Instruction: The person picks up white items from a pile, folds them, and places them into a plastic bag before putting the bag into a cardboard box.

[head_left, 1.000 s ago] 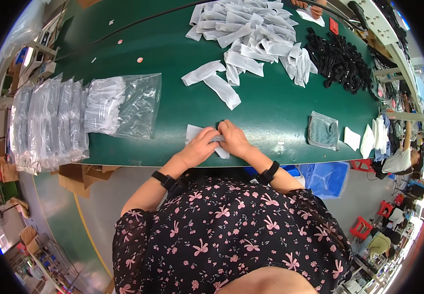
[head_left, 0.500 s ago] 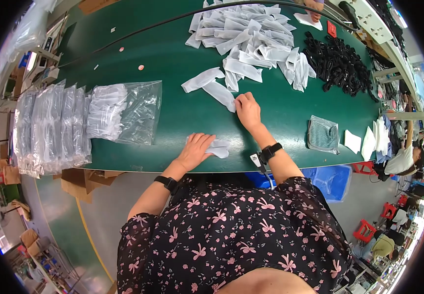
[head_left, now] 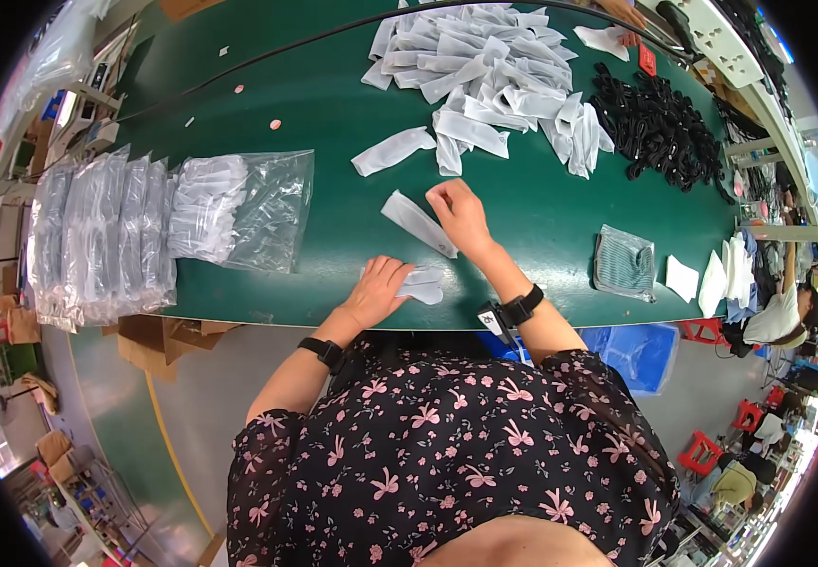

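My left hand (head_left: 378, 290) lies flat near the front edge of the green table (head_left: 333, 217), pressing down a small stack of white pouches (head_left: 423, 283). My right hand (head_left: 459, 214) reaches further out and grips the upper end of a single long white pouch (head_left: 416, 222) lying slantwise on the green surface. A second loose white pouch (head_left: 392, 151) lies a little beyond it. A big heap of the same white pouches (head_left: 485, 76) covers the far middle of the table.
A clear plastic bag part-filled with white pouches (head_left: 239, 208) lies at the left, next to a row of filled clear bags (head_left: 97, 236). Black pieces (head_left: 655, 128) are piled at the far right. A small clear bag (head_left: 624, 262) and white sheets (head_left: 711, 279) lie at the right.
Both hands were together on the stack at the front edge. My right hand has since reached forward to the slanted white pouch, while my left hand stays on the stack.
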Demonstrator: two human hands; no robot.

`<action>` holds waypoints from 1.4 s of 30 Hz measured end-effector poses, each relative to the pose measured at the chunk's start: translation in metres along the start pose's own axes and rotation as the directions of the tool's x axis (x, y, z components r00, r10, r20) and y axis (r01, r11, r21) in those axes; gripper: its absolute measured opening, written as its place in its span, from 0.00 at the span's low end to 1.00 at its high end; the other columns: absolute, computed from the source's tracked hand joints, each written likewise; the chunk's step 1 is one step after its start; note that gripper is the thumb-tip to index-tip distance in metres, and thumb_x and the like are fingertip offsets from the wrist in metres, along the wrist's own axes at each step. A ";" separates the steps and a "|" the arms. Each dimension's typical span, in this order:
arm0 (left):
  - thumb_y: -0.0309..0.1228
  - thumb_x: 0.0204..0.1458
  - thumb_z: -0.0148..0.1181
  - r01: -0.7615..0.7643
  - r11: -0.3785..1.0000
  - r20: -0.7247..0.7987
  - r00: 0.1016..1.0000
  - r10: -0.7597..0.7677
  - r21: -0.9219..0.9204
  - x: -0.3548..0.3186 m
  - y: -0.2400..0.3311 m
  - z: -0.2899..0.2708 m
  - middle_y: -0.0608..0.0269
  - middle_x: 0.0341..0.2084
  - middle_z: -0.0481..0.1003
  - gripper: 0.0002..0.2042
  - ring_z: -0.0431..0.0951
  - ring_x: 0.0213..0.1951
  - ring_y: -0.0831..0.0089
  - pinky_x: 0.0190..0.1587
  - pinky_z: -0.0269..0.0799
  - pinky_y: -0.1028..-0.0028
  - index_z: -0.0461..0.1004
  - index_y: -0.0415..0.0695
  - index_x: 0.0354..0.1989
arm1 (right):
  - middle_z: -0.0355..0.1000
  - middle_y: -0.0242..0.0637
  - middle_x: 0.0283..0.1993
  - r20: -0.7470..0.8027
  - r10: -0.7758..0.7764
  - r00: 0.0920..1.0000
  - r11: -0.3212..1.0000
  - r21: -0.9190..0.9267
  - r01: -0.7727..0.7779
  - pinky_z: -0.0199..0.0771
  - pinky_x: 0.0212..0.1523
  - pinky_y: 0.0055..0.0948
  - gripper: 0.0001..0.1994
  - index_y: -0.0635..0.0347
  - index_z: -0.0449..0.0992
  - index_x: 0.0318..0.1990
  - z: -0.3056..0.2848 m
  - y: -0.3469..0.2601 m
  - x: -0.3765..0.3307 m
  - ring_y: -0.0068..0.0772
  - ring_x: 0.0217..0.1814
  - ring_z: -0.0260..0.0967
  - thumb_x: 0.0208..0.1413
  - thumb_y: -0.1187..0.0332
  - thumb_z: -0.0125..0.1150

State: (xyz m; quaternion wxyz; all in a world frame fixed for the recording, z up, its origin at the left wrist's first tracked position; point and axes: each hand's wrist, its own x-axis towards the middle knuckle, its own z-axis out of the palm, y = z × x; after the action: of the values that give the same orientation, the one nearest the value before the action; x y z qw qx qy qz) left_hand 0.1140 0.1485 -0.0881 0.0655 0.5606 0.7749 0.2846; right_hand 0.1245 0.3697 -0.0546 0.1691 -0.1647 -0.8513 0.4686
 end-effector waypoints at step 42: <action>0.35 0.34 0.70 0.051 0.999 0.078 0.996 -0.051 0.004 0.010 0.000 0.005 0.52 0.51 0.62 0.38 0.61 0.54 0.53 0.59 0.55 0.54 0.61 0.42 0.58 | 0.71 0.45 0.38 0.226 -0.388 0.893 0.913 -0.036 0.406 0.69 0.42 0.40 0.07 0.60 0.73 0.35 0.053 -0.007 0.010 0.46 0.38 0.69 0.48 0.71 0.58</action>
State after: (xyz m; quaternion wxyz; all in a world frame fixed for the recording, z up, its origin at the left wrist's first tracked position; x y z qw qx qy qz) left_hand 0.1124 0.1593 -0.0905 0.1025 0.5513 0.7861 0.2599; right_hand 0.0916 0.3312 -0.0739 0.1616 0.0573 -0.8987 0.4037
